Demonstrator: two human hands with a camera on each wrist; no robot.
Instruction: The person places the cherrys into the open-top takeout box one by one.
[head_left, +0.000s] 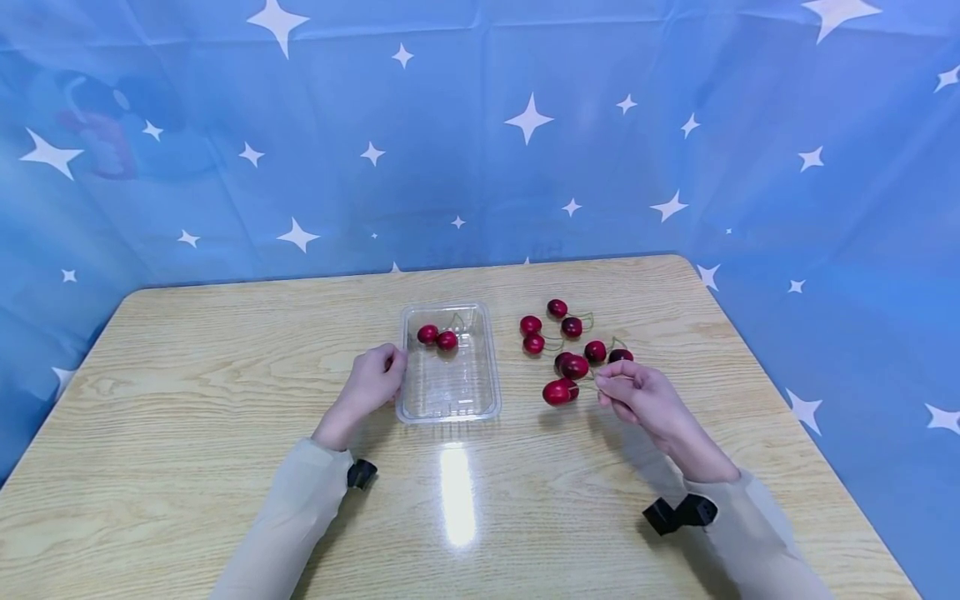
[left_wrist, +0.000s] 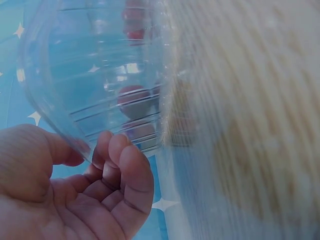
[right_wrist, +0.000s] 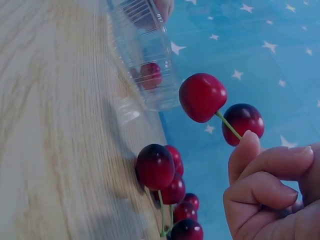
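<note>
A clear plastic container point(head_left: 452, 385) stands on the table with a pair of red cherries point(head_left: 427, 334) inside, near its far left corner. My left hand point(head_left: 373, 379) grips its left rim; in the left wrist view the thumb is on one side of the clear wall point(left_wrist: 82, 107) and curled fingers on the other. My right hand point(head_left: 643, 398) pinches the green stem of another cherry pair point(head_left: 557, 392) between thumb and fingers. In the right wrist view these held cherries point(right_wrist: 202, 97) hang in the air above the table.
Several more stemmed cherries point(head_left: 531, 325) lie in pairs on the wooden table point(head_left: 225, 375), right of the container and just beyond my right hand. A blue curtain with white stars point(head_left: 450, 125) hangs behind the table's far edge.
</note>
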